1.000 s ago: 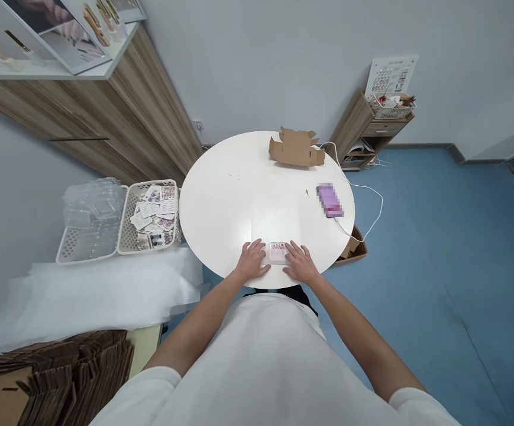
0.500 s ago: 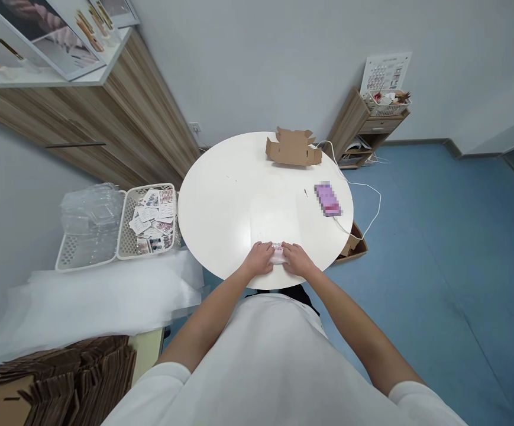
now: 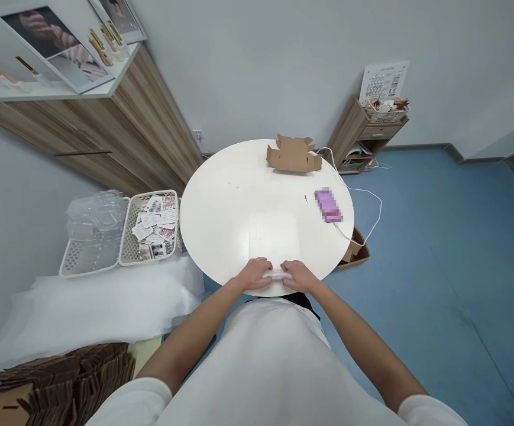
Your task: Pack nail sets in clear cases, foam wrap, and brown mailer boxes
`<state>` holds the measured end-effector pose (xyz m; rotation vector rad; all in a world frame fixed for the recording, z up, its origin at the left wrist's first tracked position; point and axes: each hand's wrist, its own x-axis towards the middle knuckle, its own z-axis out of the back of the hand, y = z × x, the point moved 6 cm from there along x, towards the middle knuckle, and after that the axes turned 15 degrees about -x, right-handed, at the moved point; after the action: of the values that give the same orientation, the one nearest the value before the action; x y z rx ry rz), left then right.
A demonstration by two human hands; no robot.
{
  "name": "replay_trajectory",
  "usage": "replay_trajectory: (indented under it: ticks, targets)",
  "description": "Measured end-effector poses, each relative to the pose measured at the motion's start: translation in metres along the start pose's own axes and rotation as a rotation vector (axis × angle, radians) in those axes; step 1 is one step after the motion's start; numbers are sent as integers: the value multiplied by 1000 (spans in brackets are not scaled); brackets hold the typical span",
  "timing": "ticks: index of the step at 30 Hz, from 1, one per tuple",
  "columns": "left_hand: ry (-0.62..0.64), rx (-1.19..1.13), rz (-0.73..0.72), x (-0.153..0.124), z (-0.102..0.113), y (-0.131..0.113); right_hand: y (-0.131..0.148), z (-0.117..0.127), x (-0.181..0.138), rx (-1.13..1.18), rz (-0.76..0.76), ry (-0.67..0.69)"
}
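Both hands rest at the near edge of a round white table [image 3: 221,207]. My left hand [image 3: 253,276] and my right hand [image 3: 298,277] are curled, fingers closed around the near end of a thin white foam sheet [image 3: 273,236] that lies flat on the table in front of them. Between the hands a small white bundle [image 3: 276,274] shows; what is inside it is hidden.
A folded brown cardboard box [image 3: 293,155] sits at the table's far side, a purple phone [image 3: 327,205] with a white cable at the right. Left of the table stand white baskets [image 3: 123,234] with cards and clear packs, white foam sheets [image 3: 97,302] and flat cardboard [image 3: 57,384].
The small pink packet that lay between my flat hands is now covered. Both hands have closed and drawn toward the table's near edge, wrapping the foam sheet's end.
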<state>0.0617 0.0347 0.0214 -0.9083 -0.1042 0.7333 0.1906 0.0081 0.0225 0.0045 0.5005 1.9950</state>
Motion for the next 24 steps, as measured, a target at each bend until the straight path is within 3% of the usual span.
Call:
replay_trajectory:
  ticks: [7,13,18,24]
  targets:
    - [-11,-150,66,9,15,11,-17,16,13,48,-91,-62]
    - [-53,-382,173,17,22,35,-34,17,25,129,-179,30]
    - [-81,-528,349,22,23,62,-50,8,34,225,-261,112]
    - [-151,-413,513,17,25,84,-60,-2,45,183,-352,147]
